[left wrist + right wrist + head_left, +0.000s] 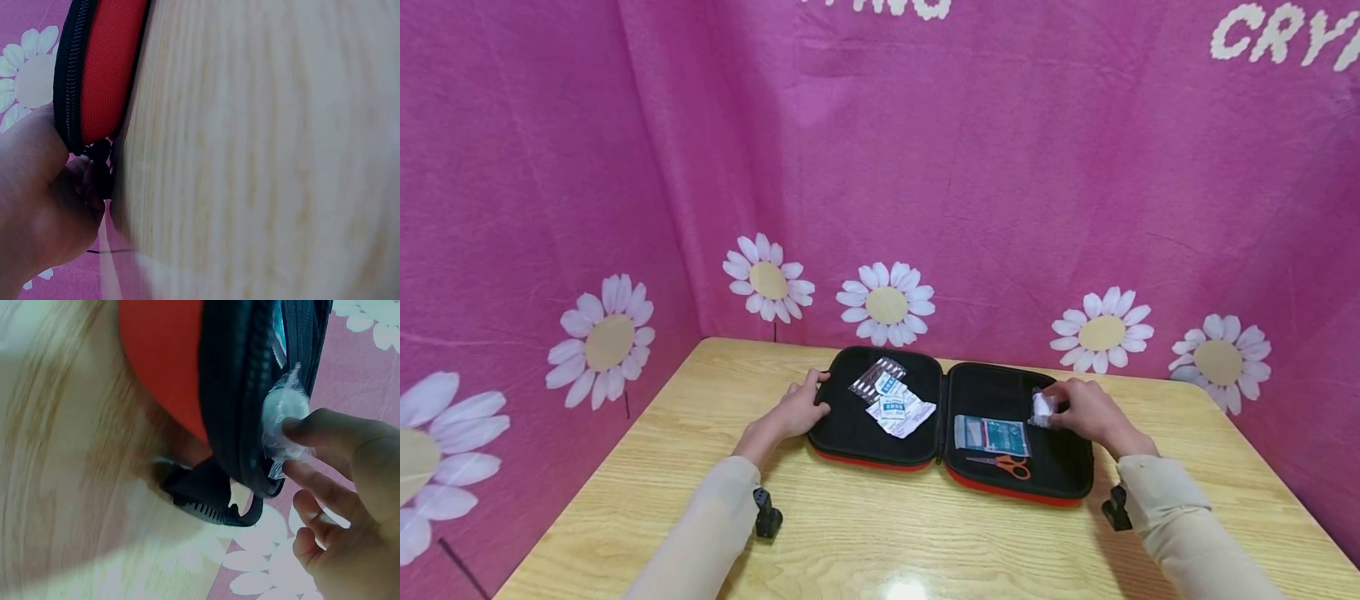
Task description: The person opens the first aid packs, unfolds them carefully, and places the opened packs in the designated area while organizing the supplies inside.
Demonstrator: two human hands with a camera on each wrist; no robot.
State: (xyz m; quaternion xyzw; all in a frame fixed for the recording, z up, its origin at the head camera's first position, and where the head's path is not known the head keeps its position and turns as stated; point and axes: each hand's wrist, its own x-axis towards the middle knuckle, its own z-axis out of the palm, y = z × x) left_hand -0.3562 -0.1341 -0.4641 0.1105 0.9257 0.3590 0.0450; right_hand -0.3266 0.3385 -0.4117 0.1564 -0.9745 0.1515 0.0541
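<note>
A zippered first-aid case point(880, 460), black inside and red outside, lies opened flat on the table. My left hand point(797, 408) grips its left edge, thumb at the rim; the left wrist view shows that hand point(47, 194) against the zipper, some fingers hidden behind the case. In the right half, my right hand point(1086, 408) pinches a white roll in clear plastic wrap point(284, 412) between thumb and fingers. Below and left of it are a green-and-clear packet point(1003, 437) and orange-handled scissors point(1013, 467). The left half holds a blister pack point(880, 377) and white packets point(906, 415).
The case stands on a light wooden table point(880, 533). A pink cloth with daisies point(970, 183) hangs behind the table and at its sides. A black strap point(209, 494) sticks out from the case's right side.
</note>
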